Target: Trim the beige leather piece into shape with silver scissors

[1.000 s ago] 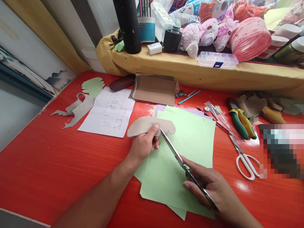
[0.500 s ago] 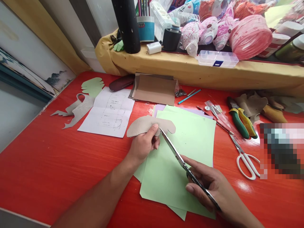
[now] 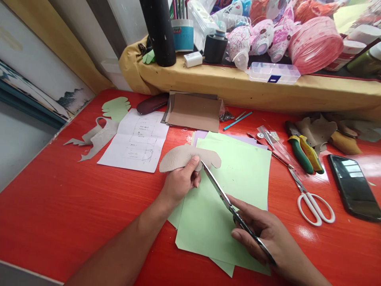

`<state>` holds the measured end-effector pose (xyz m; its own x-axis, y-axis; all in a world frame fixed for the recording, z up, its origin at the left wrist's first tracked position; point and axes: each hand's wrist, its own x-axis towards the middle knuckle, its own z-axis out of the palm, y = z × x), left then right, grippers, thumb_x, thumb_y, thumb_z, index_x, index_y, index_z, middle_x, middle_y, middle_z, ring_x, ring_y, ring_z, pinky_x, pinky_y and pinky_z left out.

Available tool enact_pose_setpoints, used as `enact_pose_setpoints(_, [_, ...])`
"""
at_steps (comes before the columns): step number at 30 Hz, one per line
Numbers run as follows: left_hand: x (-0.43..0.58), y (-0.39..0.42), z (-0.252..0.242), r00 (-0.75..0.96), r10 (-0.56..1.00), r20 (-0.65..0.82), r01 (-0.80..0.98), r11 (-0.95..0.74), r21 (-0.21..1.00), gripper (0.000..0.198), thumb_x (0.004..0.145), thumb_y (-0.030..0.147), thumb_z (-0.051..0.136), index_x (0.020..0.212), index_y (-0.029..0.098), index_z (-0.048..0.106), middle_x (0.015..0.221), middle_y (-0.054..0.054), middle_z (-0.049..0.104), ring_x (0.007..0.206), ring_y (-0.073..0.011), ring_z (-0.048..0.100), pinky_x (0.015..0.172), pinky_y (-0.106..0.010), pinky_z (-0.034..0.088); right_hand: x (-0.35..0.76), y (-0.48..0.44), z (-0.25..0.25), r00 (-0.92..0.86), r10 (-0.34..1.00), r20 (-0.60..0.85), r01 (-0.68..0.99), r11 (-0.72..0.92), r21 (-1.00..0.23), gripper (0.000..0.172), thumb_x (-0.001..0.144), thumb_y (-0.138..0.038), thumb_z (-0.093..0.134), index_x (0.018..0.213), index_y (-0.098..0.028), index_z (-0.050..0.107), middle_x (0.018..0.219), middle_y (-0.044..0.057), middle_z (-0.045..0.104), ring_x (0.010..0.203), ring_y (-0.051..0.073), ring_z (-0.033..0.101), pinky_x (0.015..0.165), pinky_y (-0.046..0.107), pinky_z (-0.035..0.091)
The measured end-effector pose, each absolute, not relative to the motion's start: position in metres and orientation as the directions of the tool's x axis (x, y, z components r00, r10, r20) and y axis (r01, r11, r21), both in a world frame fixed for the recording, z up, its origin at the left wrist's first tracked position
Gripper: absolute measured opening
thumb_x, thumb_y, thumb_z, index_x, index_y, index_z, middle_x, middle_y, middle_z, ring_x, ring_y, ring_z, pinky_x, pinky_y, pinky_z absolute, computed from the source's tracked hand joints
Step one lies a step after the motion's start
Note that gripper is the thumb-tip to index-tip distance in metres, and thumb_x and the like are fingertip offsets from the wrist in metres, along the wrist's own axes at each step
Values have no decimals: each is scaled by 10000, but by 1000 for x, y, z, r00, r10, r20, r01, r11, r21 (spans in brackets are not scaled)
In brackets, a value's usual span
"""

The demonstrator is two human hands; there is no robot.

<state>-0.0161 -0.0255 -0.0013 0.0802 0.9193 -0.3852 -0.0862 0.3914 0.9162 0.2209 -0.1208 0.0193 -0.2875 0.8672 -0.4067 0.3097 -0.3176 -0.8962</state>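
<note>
From the head view, I look down on a shiny red desk with faint lines like wood. A light spot shines on its right side. Behind it runs a raised ledge with a creased tan cover. A tall black bottle, a blue and white cup of thin sticks, a clear plastic box and a round pink thing sit up there. On the left, a picture shows dark hills.

The beige piece is soft-looking, bumpy and curvy, with one fat round end and a little hook at the other. It is up above the desk, partly over the smooth pale green sheets. The left grip pinches it, thumb on top and fingers curled under. The right grip is wrapped around the dark handles of the silver scissors. Their long, thin tip is at the beige piece's lower edge, near the thumb; I cannot tell if it touches.

To the left lie a folded white paper with drawn lines and a jagged, looped scrap. To the right are white-handled scissors, green and yellow pliers and a flat, glossy black phone.
</note>
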Motion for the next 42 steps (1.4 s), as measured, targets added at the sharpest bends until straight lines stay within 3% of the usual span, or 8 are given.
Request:
enact_pose_setpoints(5, [-16,-25,-1,72,919,-388,-100,393,914,536,980,620,606,611,237,537,468,6,491,445,-140,446,474,-299,338,219,-119,25,-286,859,-424,298,-341,-892,718,901,-587,797,1516,-227,714,636,-9,520,568,181,454,516,293,453])
enact_pose_setpoints(14, [-15,-24,-4,78,926,-370,-152,377,913,528,950,624,655,626,227,529,501,15,485,454,-125,430,469,-285,313,226,-123,15,-413,735,-537,82,-558,-826,1023,839,-661,869,1679,-213,494,688,-71,487,421,76,397,383,208,320])
enact_pose_setpoints(24, [-13,-22,3,20,962,-274,-293,267,918,454,895,583,719,684,215,557,556,22,508,452,-108,451,441,-265,292,229,-118,23,-434,776,-458,54,-485,-873,1111,713,-707,939,1630,-203,566,724,-75,492,450,68,379,384,224,387])
enact_pose_setpoints(30, [-15,-24,15,-113,985,-132,-337,87,938,430,916,595,722,764,202,633,624,2,581,539,-130,554,505,-270,402,228,-121,30,-264,927,-267,34,-268,-963,977,847,-658,857,1640,-178,546,710,-66,481,446,97,428,443,263,386])
enact_pose_setpoints(34, [-9,-33,23,-103,995,-10,-313,-23,949,457,908,620,747,780,192,651,647,5,597,558,-125,567,512,-263,417,230,-113,28,-29,990,-139,295,-124,-947,892,924,-608,775,1655,-164,520,652,-87,434,493,154,478,498,293,435])
enact_pose_setpoints(36, [-5,-38,26,-79,997,20,-274,-41,961,465,926,630,727,806,183,687,617,7,590,556,-128,561,514,-261,415,232,-108,26,-21,998,-59,599,-35,-800,823,961,-576,733,1646,-167,533,695,-51,549,582,190,557,574,308,472])
enact_pose_setpoints(38, [-3,-42,27,-59,997,46,-229,-59,972,461,940,629,712,846,177,725,607,8,590,554,-127,551,522,-262,413,234,-105,25,-73,996,-47,835,35,-549,789,1014,-521,684,1670,-132,484,760,4,680,713,245,658,672,326,516])
enact_pose_setpoints(42, [2,-48,26,-4,999,53,-163,-53,985,477,958,631,685,812,179,731,590,7,582,545,-121,531,533,-262,407,233,-107,28,-120,991,-59,895,82,-439,709,979,-411,771,1625,-209,561,1074,118,825,954,337,751,756,347,515])
